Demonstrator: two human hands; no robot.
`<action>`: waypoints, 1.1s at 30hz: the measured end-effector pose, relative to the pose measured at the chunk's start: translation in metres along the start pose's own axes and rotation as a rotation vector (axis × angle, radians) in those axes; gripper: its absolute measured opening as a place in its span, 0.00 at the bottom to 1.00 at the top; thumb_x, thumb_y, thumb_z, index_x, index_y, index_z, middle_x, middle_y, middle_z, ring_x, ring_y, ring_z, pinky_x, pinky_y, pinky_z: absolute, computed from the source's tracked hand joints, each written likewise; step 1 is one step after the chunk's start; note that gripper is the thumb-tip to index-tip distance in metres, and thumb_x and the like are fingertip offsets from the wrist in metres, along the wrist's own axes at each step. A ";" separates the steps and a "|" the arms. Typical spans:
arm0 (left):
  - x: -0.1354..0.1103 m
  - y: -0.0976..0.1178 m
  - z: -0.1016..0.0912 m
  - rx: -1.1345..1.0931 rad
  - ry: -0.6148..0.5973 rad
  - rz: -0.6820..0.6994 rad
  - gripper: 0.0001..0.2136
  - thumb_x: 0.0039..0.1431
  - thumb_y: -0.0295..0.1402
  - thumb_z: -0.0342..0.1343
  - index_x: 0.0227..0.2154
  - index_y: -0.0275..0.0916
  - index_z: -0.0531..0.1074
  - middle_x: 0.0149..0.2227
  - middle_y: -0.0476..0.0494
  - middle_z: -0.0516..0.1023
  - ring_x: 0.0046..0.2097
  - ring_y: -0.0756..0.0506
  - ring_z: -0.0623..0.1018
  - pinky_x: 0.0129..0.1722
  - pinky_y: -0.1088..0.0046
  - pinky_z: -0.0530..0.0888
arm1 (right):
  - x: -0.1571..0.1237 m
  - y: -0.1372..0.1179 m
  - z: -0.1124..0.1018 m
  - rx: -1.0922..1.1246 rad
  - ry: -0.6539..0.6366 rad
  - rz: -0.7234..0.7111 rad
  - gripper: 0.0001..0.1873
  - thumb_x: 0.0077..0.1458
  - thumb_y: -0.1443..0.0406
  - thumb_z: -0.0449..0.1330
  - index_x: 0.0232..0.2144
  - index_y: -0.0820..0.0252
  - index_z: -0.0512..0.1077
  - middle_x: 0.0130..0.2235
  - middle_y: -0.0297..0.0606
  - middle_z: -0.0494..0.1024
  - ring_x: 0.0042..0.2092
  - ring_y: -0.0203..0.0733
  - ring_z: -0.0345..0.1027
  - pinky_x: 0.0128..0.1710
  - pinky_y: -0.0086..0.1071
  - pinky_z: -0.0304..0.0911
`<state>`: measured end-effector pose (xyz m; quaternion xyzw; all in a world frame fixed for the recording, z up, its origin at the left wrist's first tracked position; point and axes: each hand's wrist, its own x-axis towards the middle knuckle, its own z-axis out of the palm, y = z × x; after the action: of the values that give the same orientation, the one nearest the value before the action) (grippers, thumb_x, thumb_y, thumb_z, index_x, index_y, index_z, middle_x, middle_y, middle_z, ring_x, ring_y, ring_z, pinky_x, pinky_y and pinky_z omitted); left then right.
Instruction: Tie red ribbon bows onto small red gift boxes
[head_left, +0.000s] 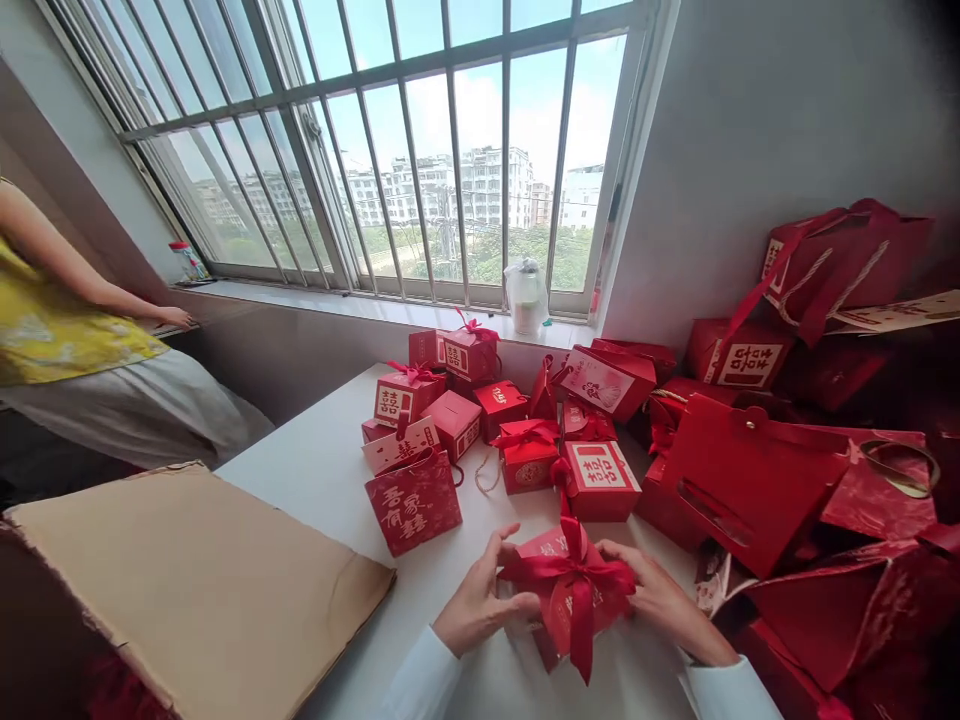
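Low in the middle of the white table (pixel 322 470), both my hands hold a small red gift box (pixel 564 600) tied with a red ribbon bow. My left hand (pixel 480 600) grips its left side, thumb raised near the top edge. On the right side of the box, my right hand (pixel 660 595) has its fingers closed by the bow. Just beyond stand several more red gift boxes, among them one with a white label (pixel 600 480) and a red paper bag (pixel 414 500) with gold characters.
A flat sheet of brown cardboard (pixel 187 580) lies at the left. Large red gift bags (pixel 750 480) are piled at the right against the wall. Another person in a yellow top (pixel 60 320) leans on the sill at far left. A barred window (pixel 420 150) faces me.
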<state>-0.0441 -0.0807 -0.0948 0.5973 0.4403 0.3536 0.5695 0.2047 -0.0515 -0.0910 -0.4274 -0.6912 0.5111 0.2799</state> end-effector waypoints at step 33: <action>-0.071 0.119 0.062 -0.447 0.249 0.035 0.32 0.42 0.41 0.68 0.49 0.37 0.63 0.32 0.46 0.74 0.31 0.51 0.73 0.35 0.74 0.67 | -0.039 -0.097 0.052 -0.112 0.149 -0.346 0.33 0.51 0.59 0.58 0.60 0.53 0.60 0.47 0.43 0.76 0.47 0.51 0.72 0.38 0.35 0.72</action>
<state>0.0018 -0.1650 0.0228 0.4160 0.4076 0.5228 0.6224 0.1505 -0.1206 -0.0139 -0.3538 -0.7590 0.3829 0.3900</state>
